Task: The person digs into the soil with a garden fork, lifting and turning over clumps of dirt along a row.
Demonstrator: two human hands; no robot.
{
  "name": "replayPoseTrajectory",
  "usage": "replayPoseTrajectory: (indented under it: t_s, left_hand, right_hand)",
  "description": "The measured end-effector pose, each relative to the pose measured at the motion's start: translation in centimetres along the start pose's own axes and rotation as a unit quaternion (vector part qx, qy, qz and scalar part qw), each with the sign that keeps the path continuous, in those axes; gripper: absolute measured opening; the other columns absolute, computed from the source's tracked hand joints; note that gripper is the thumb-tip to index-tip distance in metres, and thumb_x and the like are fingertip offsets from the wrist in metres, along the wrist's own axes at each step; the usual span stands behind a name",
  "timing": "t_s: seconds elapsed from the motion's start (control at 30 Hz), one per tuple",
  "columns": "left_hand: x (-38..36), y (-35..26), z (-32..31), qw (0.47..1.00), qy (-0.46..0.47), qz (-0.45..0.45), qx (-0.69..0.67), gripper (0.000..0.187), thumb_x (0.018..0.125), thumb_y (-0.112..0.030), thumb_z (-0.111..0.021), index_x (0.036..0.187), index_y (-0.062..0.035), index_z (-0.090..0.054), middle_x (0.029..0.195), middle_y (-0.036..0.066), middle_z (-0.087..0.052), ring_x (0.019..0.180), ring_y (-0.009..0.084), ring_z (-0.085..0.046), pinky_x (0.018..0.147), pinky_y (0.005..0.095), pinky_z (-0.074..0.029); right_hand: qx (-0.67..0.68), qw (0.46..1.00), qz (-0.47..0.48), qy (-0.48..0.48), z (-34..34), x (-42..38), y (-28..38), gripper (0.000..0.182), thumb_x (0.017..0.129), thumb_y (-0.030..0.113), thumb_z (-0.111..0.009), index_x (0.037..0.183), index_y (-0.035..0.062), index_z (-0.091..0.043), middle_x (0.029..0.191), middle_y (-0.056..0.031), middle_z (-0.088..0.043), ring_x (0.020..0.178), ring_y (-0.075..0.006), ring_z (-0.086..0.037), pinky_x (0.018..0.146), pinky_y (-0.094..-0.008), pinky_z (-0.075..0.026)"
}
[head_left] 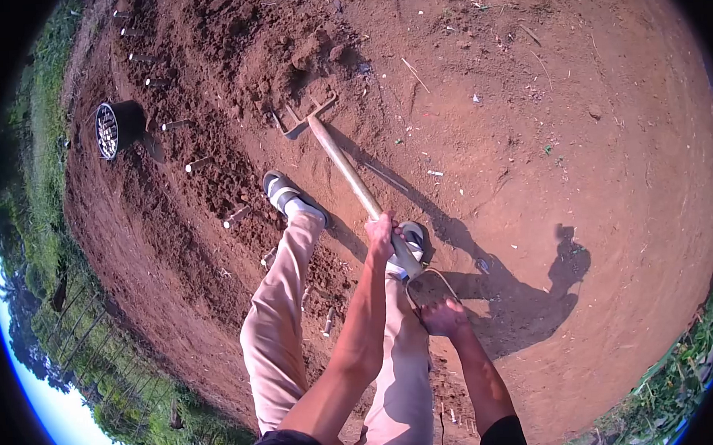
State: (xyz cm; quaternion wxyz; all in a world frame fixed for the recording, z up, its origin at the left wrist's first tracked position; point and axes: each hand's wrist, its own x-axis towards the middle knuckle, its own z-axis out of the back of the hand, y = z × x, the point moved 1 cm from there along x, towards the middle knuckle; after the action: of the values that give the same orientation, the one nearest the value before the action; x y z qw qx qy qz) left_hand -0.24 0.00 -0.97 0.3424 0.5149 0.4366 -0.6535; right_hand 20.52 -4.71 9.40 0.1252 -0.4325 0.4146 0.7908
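A digging fork [346, 168] with a long wooden shaft slants across the middle of the view. Its metal head [293, 129] meets the loose soil, and the tips of the tines are hidden there. My left hand [382, 236] is wrapped round the lower part of the shaft, near my shoe. At the looped handle end [425, 277], my right hand [445, 318] is closed on the grip. My feet, in striped sandals [281, 193] over socks, stand either side of the shaft.
A black bucket [129, 121] filled with pale cut pieces stands at upper left. Several short stem cuttings [199, 164] stick out of the dug soil [204, 85] in a row. Flat reddish ground [596, 170] stretches right, with my shadow on it. Green plants [63, 318] border the plot.
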Motion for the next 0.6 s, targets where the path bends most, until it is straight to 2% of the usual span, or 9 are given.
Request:
replayPoseTrajectory:
  t_s: [0.07, 0.17, 0.23, 0.33, 0.4, 0.53, 0.6]
  left_hand:
    - [0.4, -0.3, 0.2, 0.999, 0.022, 0.026, 0.007, 0.007, 0.077, -0.009, -0.055, 0.075, -0.0047, -0.049, 0.055, 0.001, -0.041, 0.041, 0.0128, -0.040, 0.038, 0.0306, -0.040]
    - [-2.3, -1.1, 0.5, 0.999, 0.031, 0.040, 0.012, 0.006, 0.076, -0.007, -0.054, 0.074, -0.0039, -0.049, 0.054, 0.001, -0.040, 0.041, 0.0125, -0.039, 0.038, 0.0305, -0.040]
    - [-3.2, -1.3, 1.2, 0.999, 0.042, 0.010, 0.005, 0.007, 0.076, -0.007, -0.054, 0.073, -0.0034, -0.049, 0.054, 0.002, -0.040, 0.041, 0.0127, -0.040, 0.038, 0.0305, -0.040]
    - [-4.4, -1.6, 1.7, 0.999, 0.034, 0.024, 0.010, 0.007, 0.075, -0.007, -0.054, 0.072, -0.0033, -0.048, 0.054, 0.002, -0.040, 0.041, 0.0132, -0.040, 0.038, 0.0305, -0.040]
    - [-5.8, -1.3, 2.8, 0.998, 0.056, -0.005, -0.010, 0.008, 0.074, -0.007, -0.054, 0.071, -0.0038, -0.047, 0.053, 0.002, -0.040, 0.041, 0.0138, -0.040, 0.038, 0.0309, -0.040]
    - [-7.9, -2.1, 4.0, 0.999, 0.019, 0.026, -0.002, 0.009, 0.075, -0.009, -0.053, 0.072, -0.0049, -0.046, 0.052, 0.002, -0.038, 0.041, 0.0139, -0.039, 0.038, 0.0314, -0.038]
    - [-8.5, -3.8, 4.2, 0.999, 0.021, 0.037, -0.011, 0.008, 0.075, -0.008, -0.052, 0.071, -0.0035, -0.048, 0.052, 0.002, -0.040, 0.040, 0.0138, -0.040, 0.037, 0.0315, -0.039]
  right_hand:
    - [-0.088, 0.973, 0.064, -0.205, -1.2, 0.2, -0.1, 0.021, 0.077, 0.021, -0.047, 0.081, 0.0036, -0.057, 0.077, -0.0147, -0.063, 0.074, -0.0325, -0.064, 0.077, -0.0489, -0.047]
    - [-0.087, 0.980, 0.049, -0.172, 1.9, -2.6, 2.3, 0.019, 0.076, 0.020, -0.047, 0.080, 0.0035, -0.056, 0.074, -0.0140, -0.062, 0.073, -0.0310, -0.064, 0.074, -0.0484, -0.048]
    - [-0.089, 0.979, 0.059, -0.175, 2.3, -3.1, 3.1, 0.018, 0.075, 0.020, -0.048, 0.079, 0.0039, -0.056, 0.073, -0.0129, -0.062, 0.070, -0.0297, -0.064, 0.070, -0.0465, -0.048]
    - [-0.067, 0.973, 0.063, -0.211, 1.7, -3.8, 4.1, 0.017, 0.074, 0.022, -0.049, 0.074, 0.0067, -0.056, 0.067, -0.0098, -0.061, 0.064, -0.0258, -0.063, 0.064, -0.0429, -0.048]
    - [-0.050, 0.955, 0.062, -0.286, 1.0, -4.5, 4.9, 0.017, 0.073, 0.025, -0.050, 0.067, 0.0098, -0.055, 0.059, -0.0056, -0.058, 0.057, -0.0217, -0.061, 0.057, -0.0400, -0.047]
    - [-0.090, 0.942, 0.063, -0.316, 0.8, -5.6, 6.4, 0.019, 0.072, 0.026, -0.051, 0.061, 0.0118, -0.055, 0.056, -0.0034, -0.057, 0.054, -0.0200, -0.060, 0.055, -0.0392, -0.047]
    - [-0.135, 0.953, 0.055, -0.264, 1.1, -5.2, 7.3, 0.018, 0.072, 0.024, -0.051, 0.059, 0.0124, -0.055, 0.056, -0.0037, -0.058, 0.053, -0.0186, -0.060, 0.056, -0.0368, -0.047]
